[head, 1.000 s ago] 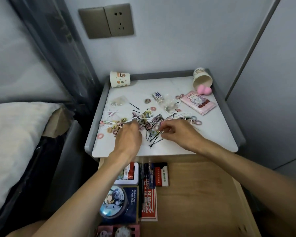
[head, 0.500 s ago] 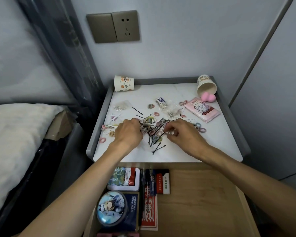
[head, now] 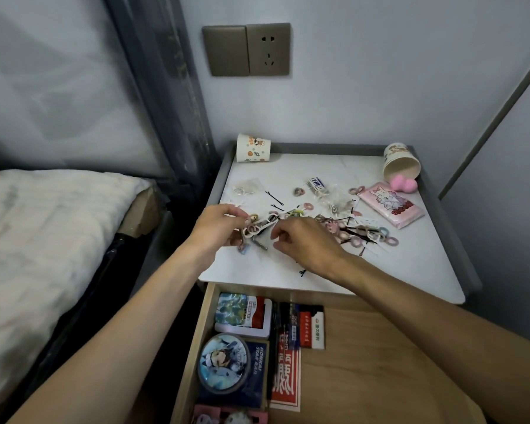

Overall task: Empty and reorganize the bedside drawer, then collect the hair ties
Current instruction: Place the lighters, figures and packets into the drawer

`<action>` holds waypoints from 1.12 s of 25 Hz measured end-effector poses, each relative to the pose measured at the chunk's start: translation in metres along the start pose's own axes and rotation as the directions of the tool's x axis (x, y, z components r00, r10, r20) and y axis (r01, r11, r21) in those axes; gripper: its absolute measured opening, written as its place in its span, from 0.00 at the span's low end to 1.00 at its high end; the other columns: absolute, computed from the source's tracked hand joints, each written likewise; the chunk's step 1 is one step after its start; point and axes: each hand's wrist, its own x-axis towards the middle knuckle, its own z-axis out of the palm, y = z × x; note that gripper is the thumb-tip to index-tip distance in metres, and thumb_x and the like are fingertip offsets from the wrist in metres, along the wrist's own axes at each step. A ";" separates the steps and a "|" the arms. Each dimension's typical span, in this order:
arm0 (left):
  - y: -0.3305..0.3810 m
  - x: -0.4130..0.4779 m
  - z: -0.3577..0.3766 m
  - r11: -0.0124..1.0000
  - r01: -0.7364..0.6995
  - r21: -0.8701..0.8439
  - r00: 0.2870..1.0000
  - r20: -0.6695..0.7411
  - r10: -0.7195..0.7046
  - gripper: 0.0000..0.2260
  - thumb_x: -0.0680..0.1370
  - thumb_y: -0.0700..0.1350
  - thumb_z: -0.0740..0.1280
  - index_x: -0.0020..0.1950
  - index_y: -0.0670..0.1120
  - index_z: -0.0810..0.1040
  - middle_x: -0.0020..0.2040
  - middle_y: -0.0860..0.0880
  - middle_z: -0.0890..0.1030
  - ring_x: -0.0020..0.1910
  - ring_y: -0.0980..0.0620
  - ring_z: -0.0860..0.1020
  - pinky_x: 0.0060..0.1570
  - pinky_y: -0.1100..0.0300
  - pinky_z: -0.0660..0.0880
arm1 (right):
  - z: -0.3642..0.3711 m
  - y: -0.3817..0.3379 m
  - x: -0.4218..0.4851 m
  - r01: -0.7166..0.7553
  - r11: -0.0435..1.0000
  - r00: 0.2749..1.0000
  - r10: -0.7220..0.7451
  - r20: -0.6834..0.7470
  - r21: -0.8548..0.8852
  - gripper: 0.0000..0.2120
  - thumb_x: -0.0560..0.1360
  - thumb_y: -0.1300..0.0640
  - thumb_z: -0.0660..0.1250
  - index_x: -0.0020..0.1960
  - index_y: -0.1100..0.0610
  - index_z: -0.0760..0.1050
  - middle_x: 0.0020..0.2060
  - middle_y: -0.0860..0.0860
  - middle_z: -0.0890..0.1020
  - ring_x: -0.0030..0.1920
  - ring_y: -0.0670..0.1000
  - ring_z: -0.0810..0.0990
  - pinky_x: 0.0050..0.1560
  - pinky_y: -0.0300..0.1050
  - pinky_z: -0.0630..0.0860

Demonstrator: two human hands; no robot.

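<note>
Small hair ties, black bobby pins and clips lie scattered in a pile (head: 315,221) on the white top of the bedside table (head: 410,264). My left hand (head: 218,228) is at the pile's left end, its fingers pinching a bunch of pink and cream hair ties (head: 253,229). My right hand (head: 303,243) hovers over the middle of the pile with fingers curled; what it pinches is hidden. More hair ties (head: 383,237) lie to the right. The drawer (head: 364,362) below stands open.
Two paper cups sit at the back: one upside down (head: 253,148), one on its side (head: 401,165) by a pink sponge (head: 404,183). A pink tissue pack (head: 390,205) lies right. The drawer holds card boxes (head: 244,313), a round tin (head: 224,362) and a red packet (head: 286,381). A bed (head: 43,240) is left.
Both hands have shifted left along the pile. My left hand has lifted a bunch of hair ties off the table top. The camera has turned left.
</note>
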 end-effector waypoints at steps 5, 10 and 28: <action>-0.003 -0.003 -0.012 0.976 0.051 -0.211 0.998 -0.010 -0.054 0.08 0.75 0.31 0.69 0.53 0.37 0.80 0.44 0.39 0.82 0.35 0.48 0.78 0.31 0.65 0.77 | 0.019 -0.023 0.024 0.014 0.959 1.000 -0.010 0.015 -0.283 0.13 0.77 0.47 0.68 0.50 0.57 0.80 0.47 0.55 0.82 0.45 0.56 0.81 0.42 0.46 0.72; 0.000 -0.005 -0.020 0.962 -0.016 -0.274 0.997 -0.077 -0.005 0.08 0.75 0.30 0.69 0.49 0.41 0.79 0.44 0.40 0.83 0.37 0.46 0.83 0.37 0.57 0.81 | 0.021 -0.031 0.027 0.060 0.868 0.996 -0.024 0.081 -0.494 0.07 0.79 0.62 0.61 0.51 0.59 0.78 0.46 0.57 0.83 0.45 0.58 0.82 0.39 0.46 0.70; 0.003 -0.015 -0.002 0.971 -0.208 -0.114 0.978 -0.020 0.207 0.04 0.77 0.34 0.69 0.50 0.37 0.82 0.43 0.41 0.85 0.41 0.48 0.84 0.43 0.59 0.80 | -0.061 0.006 0.019 -0.108 0.978 0.953 0.153 -0.262 0.180 0.11 0.80 0.64 0.62 0.53 0.56 0.83 0.35 0.51 0.82 0.32 0.42 0.78 0.35 0.33 0.75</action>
